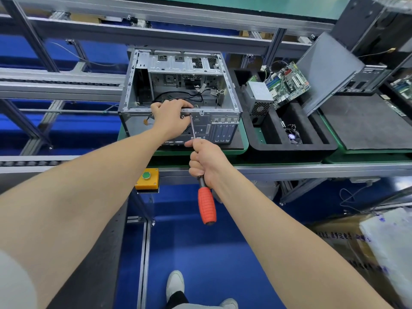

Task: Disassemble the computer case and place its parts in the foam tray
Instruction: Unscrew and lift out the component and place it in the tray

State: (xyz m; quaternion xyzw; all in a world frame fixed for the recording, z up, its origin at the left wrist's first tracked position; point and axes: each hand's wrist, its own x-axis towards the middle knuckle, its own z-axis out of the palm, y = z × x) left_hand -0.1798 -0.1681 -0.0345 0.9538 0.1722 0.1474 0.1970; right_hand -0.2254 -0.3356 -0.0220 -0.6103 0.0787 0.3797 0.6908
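An open grey computer case (214,90) lies on its side on a green pallet, its inside showing black cables. My left hand (170,118) grips the case's near top rim, fingers curled over the edge. My right hand (206,160) holds a screwdriver (207,205) with a red handle; its thin shaft runs up to a screw on the rear panel just below the rim. The black foam tray (330,146) to the right holds a power supply (259,98), a green motherboard (287,82), a fan (294,136) and a grey side panel (327,72) leaning upright.
A yellow button box with a green button (147,178) hangs under the conveyor's front rail. A dark foam mat (365,121) lies further right, with another case behind it. Metal conveyor frames run left and behind. My white shoes (175,284) stand on the blue floor.
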